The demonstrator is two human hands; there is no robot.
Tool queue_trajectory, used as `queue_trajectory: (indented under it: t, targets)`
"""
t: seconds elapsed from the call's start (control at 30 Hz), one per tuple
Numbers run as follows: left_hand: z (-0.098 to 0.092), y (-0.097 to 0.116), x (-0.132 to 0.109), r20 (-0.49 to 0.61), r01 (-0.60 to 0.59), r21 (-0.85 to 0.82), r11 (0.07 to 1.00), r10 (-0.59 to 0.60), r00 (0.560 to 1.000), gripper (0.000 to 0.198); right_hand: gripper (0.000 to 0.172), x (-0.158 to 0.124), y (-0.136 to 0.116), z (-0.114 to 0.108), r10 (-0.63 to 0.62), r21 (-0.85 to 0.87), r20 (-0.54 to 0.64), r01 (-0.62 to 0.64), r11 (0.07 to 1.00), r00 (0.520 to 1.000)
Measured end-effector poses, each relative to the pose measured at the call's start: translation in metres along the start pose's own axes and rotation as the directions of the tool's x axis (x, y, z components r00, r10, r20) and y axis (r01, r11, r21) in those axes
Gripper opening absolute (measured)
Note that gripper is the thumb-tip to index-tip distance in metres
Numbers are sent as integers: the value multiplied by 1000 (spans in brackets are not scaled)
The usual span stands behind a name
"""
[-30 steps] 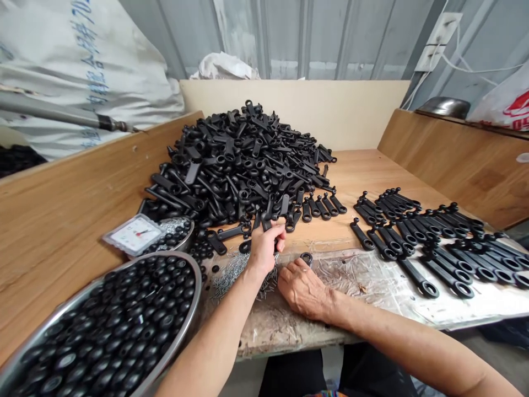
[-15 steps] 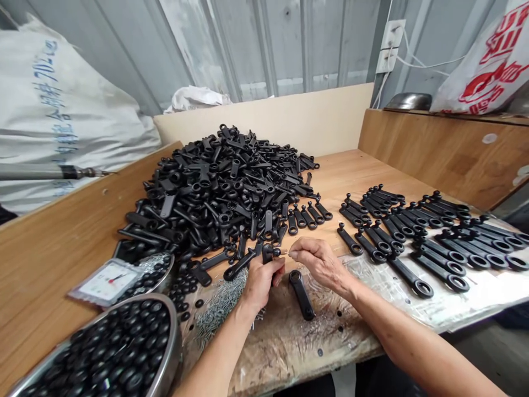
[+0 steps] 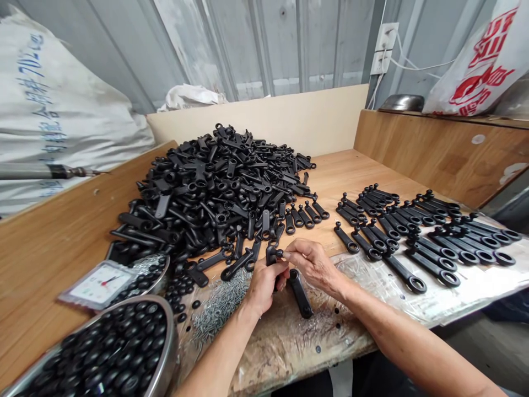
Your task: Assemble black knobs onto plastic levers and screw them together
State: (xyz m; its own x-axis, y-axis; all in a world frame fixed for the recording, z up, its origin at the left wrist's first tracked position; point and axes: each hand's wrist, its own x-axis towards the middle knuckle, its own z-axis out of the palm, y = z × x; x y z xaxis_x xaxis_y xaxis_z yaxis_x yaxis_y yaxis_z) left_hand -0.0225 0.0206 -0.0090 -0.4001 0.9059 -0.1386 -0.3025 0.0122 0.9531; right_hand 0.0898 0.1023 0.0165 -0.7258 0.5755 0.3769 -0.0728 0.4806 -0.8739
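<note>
My left hand (image 3: 264,284) is closed around a black plastic crank handle (image 3: 271,255), holding it with its small rounded knob (image 3: 280,253) turned to the right. My right hand (image 3: 314,266) pinches at the outer end of that knob; what looks like a thin screw is almost hidden by the fingertips. Just below the hands a loose black crank handle (image 3: 301,296) lies on the plastic-covered bench. Left of my left wrist spreads a heap of small silver screws (image 3: 219,306).
Behind rises a large pile of black crank handles (image 3: 210,182). Knobbed handles (image 3: 397,220) lie in rows at right. A metal bowl (image 3: 171,331) of black knobs, a clock-faced case (image 3: 99,284) and a power screwdriver (image 3: 53,171) are at left.
My right fingertips have come leftward against the knob, closing the small gap where a thin piece showed. The held handle has shifted slightly right. The whole view has moved a little.
</note>
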Motion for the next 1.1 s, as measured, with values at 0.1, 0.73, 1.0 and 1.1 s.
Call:
queue_trajectory:
  t: [0.1, 0.73, 1.0, 1.1]
  targets:
    - [3, -1, -3, 71, 85, -82, 993, -79, 994, 18, 20, 0, 0, 1, 10, 12, -12, -10, 1000, 1000]
    - [10, 12, -7, 25, 155, -515, 843, -166, 986, 29, 15, -18, -14, 20, -69, -606, 169, 159, 779, 983]
    - [0, 23, -2, -149, -89, -399, 912, 32, 988, 30, 19, -11, -3, 3, 52, -764, 4, -31, 645, 999]
    - [-13, 34, 1, -323, -219, -387, 896, 91, 942, 30, 19, -6, 1, 2, 206, -885, -23, -116, 452, 978]
